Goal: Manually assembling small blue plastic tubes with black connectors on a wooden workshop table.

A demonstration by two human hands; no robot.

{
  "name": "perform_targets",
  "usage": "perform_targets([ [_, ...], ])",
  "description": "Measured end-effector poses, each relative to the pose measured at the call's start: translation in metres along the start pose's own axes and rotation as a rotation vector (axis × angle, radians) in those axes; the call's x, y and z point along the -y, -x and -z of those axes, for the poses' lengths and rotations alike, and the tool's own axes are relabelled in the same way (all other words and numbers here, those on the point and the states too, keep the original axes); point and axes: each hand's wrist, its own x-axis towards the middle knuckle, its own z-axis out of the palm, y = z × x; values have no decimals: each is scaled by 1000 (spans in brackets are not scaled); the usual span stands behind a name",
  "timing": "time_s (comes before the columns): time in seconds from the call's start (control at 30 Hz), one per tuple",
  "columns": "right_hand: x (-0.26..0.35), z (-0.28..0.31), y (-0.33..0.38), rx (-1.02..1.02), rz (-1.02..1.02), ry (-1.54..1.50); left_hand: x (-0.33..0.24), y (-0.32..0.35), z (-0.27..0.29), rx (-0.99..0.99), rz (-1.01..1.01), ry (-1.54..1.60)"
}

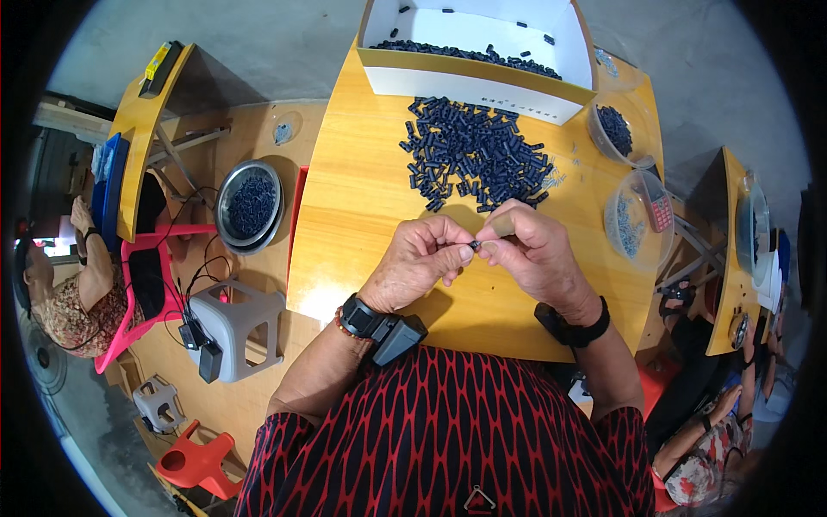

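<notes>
My left hand and my right hand meet over the near half of the wooden table. Between the pinched fingertips of both is a small black piece, mostly covered by the fingers, so its exact kind cannot be made out. Just beyond the hands lies a heap of short black tubular pieces. Some thin silvery pins are scattered at the heap's right edge. A greenish-brown wrap covers part of a finger on my right hand.
A white box with more black pieces stands at the table's far edge. Clear plastic bowls line the right side. Left of the table are a metal basin and a grey stool. Other people sit at tables on both sides.
</notes>
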Motion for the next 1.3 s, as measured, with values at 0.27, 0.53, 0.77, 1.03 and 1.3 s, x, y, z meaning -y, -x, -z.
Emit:
perform_targets([
  [0.27,7,4,-3,26,63,167,1,0,-2,-29,19,-48],
  [0.53,16,6,-5,85,163,352,3,-1,-4,-57,-7,-70],
  [0.77,5,2,-2,50,18,179,4,0,-5,-64,-22,-53],
  [1.03,1,-1,-2,17,-110,-34,3,1,-3,-60,-38,-11],
  [1.3,8,1,-5,58,-61,-54,3,2,-3,-63,-3,77],
])
